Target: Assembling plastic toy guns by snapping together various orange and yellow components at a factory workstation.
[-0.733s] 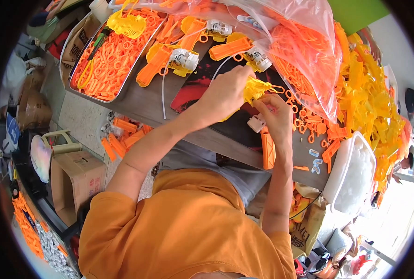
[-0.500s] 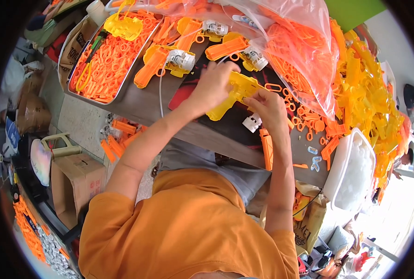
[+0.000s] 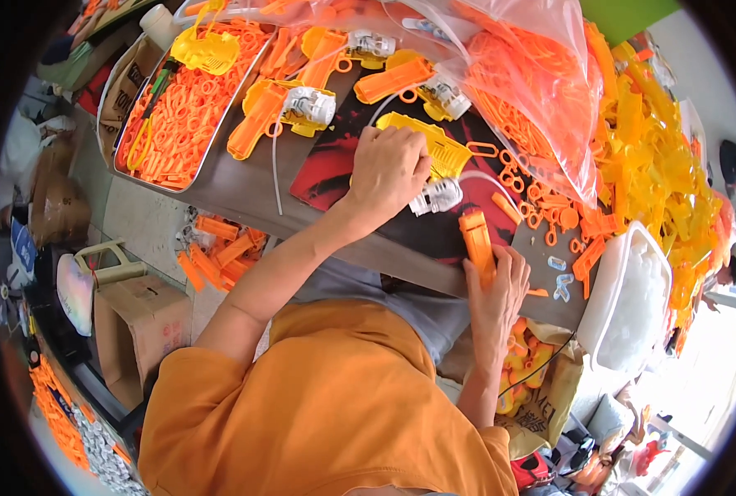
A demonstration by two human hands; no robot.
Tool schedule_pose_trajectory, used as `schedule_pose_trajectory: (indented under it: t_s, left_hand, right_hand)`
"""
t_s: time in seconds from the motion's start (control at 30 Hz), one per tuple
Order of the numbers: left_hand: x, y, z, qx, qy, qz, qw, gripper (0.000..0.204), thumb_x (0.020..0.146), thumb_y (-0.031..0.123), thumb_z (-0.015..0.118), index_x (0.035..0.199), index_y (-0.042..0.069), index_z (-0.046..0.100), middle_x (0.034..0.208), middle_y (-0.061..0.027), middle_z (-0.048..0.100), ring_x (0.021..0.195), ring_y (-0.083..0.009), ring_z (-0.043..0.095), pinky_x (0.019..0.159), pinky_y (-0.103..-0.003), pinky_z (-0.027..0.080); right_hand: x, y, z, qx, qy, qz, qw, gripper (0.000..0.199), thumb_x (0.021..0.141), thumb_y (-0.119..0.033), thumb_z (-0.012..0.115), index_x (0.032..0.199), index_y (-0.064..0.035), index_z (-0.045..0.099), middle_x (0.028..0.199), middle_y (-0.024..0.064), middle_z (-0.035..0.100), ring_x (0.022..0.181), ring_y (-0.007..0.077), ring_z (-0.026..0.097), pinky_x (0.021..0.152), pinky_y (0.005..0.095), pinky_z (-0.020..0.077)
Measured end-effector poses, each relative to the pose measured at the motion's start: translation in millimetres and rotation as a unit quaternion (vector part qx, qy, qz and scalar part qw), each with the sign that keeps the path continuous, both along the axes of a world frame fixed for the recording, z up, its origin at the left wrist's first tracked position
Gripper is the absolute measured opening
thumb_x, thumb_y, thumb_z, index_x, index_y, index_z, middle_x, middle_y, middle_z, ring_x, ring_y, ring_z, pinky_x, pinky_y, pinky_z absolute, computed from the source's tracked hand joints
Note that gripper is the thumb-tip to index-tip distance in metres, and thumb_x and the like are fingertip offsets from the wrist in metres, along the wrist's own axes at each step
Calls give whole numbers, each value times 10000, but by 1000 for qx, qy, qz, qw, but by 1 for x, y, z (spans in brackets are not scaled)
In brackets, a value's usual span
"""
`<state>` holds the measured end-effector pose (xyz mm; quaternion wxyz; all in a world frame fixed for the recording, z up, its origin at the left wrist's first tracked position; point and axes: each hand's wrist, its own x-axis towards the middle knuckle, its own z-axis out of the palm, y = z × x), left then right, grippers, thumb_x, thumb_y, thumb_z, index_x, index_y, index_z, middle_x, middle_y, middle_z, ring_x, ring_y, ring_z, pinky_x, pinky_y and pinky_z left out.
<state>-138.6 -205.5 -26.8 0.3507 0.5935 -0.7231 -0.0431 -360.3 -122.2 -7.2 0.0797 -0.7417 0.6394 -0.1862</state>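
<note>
My left hand [image 3: 389,169] is closed on a yellow plastic shell [image 3: 442,153] at the table's front middle; the hand hides part of it. Against the shell's near side is a small white-and-clear cylindrical piece [image 3: 437,197], with a thin clear tube [image 3: 492,178] curving off to its right. My right hand [image 3: 499,285], lower and to the right, grips a long orange plastic part [image 3: 477,244] by its near end. Its far end points up toward the cylindrical piece, with a gap between them. Under the shell lies a dark mat with red patches [image 3: 327,169].
Several part-assembled orange-and-yellow units [image 3: 281,112] lie behind. A metal tray [image 3: 194,178] of orange pieces stands at the left. On the right are a clear bag of orange parts [image 3: 533,99], loose orange rings [image 3: 513,178], a white tub [image 3: 591,318] and a yellow heap [image 3: 645,165].
My right hand has left the shell, moved down and taken hold of the orange part. The shell has been turned over, and the white cylindrical piece now sits against it.
</note>
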Motion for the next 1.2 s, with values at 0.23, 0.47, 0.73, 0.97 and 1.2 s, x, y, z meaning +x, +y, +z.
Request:
schedule_pose_trajectory:
  t_s: [0.23,0.47,0.73,0.97,1.2]
  left_hand:
    - [3,-4,2,-30,-3,5,1000,262,800,291,722,888,63,627,780,-66,628,837,-251,592,769,-380,415]
    - [-35,-19,7,16,69,-73,995,329,821,272,720,1060,55,655,789,-33,673,867,-239,592,871,-400,392]
    - [-19,15,3,-70,195,-201,957,215,801,75,685,1014,54,702,920,-50,683,872,-214,620,780,-319,507]
    - [-26,28,0,-77,94,-299,946,224,743,20,572,953,25,650,1044,-99,636,1196,-302,531,999,-413,448]
    - [9,33,18,123,577,-32,807,292,900,-17,537,1188,30,530,1175,-109,550,1032,-163,604,761,-268,566]
  right_hand:
    - [-7,-17,11,86,-275,-55,956,316,811,-58,742,1060,-8,552,919,84,663,850,134,617,755,266,488]
    - [-13,-21,21,138,-375,0,917,328,848,-49,702,1134,5,550,941,48,634,843,100,595,755,232,479]
    - [-22,-60,-6,319,-844,-39,429,297,954,-132,559,1181,59,541,1088,142,629,957,221,619,847,328,529]
    - [20,-73,31,249,-779,56,572,410,956,-105,523,1293,118,456,1217,223,586,1094,296,610,974,388,515]
    - [73,-42,22,68,-392,196,896,444,867,-160,708,1257,-2,563,1081,153,581,799,209,611,742,326,508]
